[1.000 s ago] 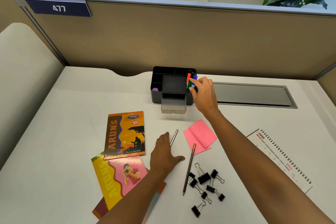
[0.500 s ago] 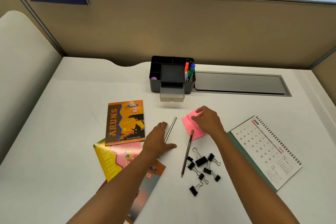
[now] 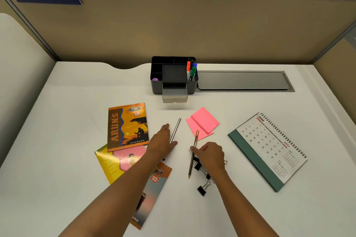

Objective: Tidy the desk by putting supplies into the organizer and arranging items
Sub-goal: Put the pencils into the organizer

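A black organizer (image 3: 156,84) stands at the back of the desk with its clear drawer (image 3: 174,95) pulled out; several markers (image 3: 191,71) stand in its right slot. A silver pencil (image 3: 176,128) lies beside my left hand (image 3: 161,144), which rests flat on the desk with the thumb across the pencil's lower part. My right hand (image 3: 211,155) hovers low over the black binder clips (image 3: 202,189), its fingertips touching a brown pencil (image 3: 192,163) that lies on the desk. Pink sticky notes (image 3: 205,122) lie just beyond that pencil.
Three notebooks lie at the left: an orange one (image 3: 128,127), a yellow and pink one (image 3: 115,163), and one (image 3: 154,190) partly under my left forearm. A desk calendar (image 3: 269,150) lies flat at the right. A grey cable hatch (image 3: 242,81) sits beside the organizer, with partition walls behind.
My right hand left the markers in the organizer, drew back over the sticky notes, and came down to the brown pencil. My left hand stayed by the silver pencil.
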`<act>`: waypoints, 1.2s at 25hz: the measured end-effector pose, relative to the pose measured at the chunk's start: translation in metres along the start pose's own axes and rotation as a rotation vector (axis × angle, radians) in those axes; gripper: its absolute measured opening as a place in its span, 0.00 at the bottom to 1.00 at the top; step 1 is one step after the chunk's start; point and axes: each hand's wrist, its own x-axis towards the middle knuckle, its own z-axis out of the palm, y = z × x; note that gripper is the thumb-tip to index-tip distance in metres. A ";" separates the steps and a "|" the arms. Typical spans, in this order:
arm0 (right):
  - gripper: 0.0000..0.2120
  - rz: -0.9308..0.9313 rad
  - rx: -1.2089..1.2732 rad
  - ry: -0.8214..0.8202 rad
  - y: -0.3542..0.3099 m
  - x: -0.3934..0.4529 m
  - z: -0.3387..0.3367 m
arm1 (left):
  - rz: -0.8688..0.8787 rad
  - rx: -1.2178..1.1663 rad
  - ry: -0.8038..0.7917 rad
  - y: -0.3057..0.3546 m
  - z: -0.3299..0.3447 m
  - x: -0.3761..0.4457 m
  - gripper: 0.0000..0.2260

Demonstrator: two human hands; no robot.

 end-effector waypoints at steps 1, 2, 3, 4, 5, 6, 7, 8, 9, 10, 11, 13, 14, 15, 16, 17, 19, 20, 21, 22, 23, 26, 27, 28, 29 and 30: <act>0.18 0.002 0.005 0.005 -0.002 0.000 0.000 | -0.013 -0.008 0.002 0.001 0.001 0.000 0.20; 0.18 0.008 0.018 0.010 -0.004 0.001 0.001 | -0.030 -0.025 0.005 0.002 0.002 0.000 0.19; 0.17 0.015 0.032 0.011 -0.004 0.002 0.003 | -0.046 -0.047 0.009 0.002 0.002 0.001 0.19; 0.16 0.022 0.042 0.005 -0.005 0.002 0.005 | -0.056 -0.066 0.012 0.002 0.002 0.001 0.18; 0.14 0.025 0.046 -0.003 -0.005 0.003 0.006 | -0.058 -0.079 0.015 0.002 0.001 0.002 0.16; 0.13 0.027 0.047 -0.011 -0.005 0.003 0.008 | -0.053 -0.089 0.014 0.001 -0.001 0.002 0.13; 0.13 0.032 0.047 -0.018 -0.006 0.003 0.009 | -0.044 -0.097 0.009 0.000 -0.003 0.001 0.11; 0.12 0.037 0.051 -0.022 -0.006 0.004 0.010 | -0.032 -0.109 0.006 -0.001 -0.004 0.000 0.10; 0.13 0.042 0.059 -0.027 -0.006 0.005 0.011 | -0.021 -0.127 0.004 -0.004 -0.006 0.000 0.10; 0.13 0.044 0.071 -0.032 -0.006 0.006 0.011 | -0.008 -0.150 0.003 -0.007 -0.006 0.000 0.10; 0.13 0.045 0.086 -0.040 -0.006 0.006 0.010 | 0.003 -0.176 0.005 -0.010 -0.007 0.000 0.10; 0.11 0.028 0.144 -0.058 -0.007 0.006 0.006 | 0.011 -0.241 0.013 -0.016 -0.008 0.002 0.09; 0.09 0.010 0.190 -0.072 -0.007 0.006 0.003 | 0.006 -0.285 0.017 -0.018 -0.010 0.003 0.08; 0.08 -0.010 0.243 -0.089 -0.009 0.006 0.001 | -0.002 -0.326 0.021 -0.019 -0.011 0.004 0.07; 0.07 -0.033 0.296 -0.105 -0.010 0.007 -0.001 | -0.012 -0.371 0.023 -0.020 -0.012 0.006 0.07; 0.08 -0.053 0.347 -0.119 -0.012 0.008 -0.001 | -0.026 -0.420 0.022 -0.020 -0.013 0.006 0.07; 0.08 -0.072 0.435 -0.140 -0.017 0.011 -0.001 | -0.051 -0.551 0.037 -0.018 -0.015 0.004 0.07; 0.09 -0.072 0.476 -0.145 -0.019 0.012 -0.001 | -0.061 -0.614 0.065 -0.018 -0.014 0.002 0.07; 0.08 -0.071 0.518 -0.146 -0.023 0.013 -0.001 | -0.070 -0.668 0.110 -0.018 -0.015 0.001 0.07; 0.08 -0.073 0.564 -0.148 -0.027 0.014 0.000 | -0.082 -0.725 0.155 -0.018 -0.017 0.000 0.06; 0.08 -0.080 0.607 -0.149 -0.031 0.015 -0.001 | -0.096 -0.780 0.182 -0.017 -0.021 -0.002 0.06; 0.07 -0.091 0.671 -0.137 -0.044 0.017 0.000 | -0.074 -0.909 0.170 -0.014 -0.035 0.000 0.09; 0.07 -0.092 0.676 -0.129 -0.048 0.018 0.002 | -0.051 -0.919 0.172 -0.014 -0.040 0.002 0.09; 0.08 -0.094 0.683 -0.124 -0.051 0.018 0.003 | -0.029 -0.928 0.180 -0.014 -0.045 0.005 0.08; 0.07 -0.098 0.689 -0.119 -0.055 0.020 0.005 | -0.012 -0.944 0.192 -0.014 -0.048 0.008 0.08; 0.07 -0.101 0.696 -0.115 -0.058 0.021 0.007 | -0.001 -0.966 0.200 -0.016 -0.051 0.011 0.07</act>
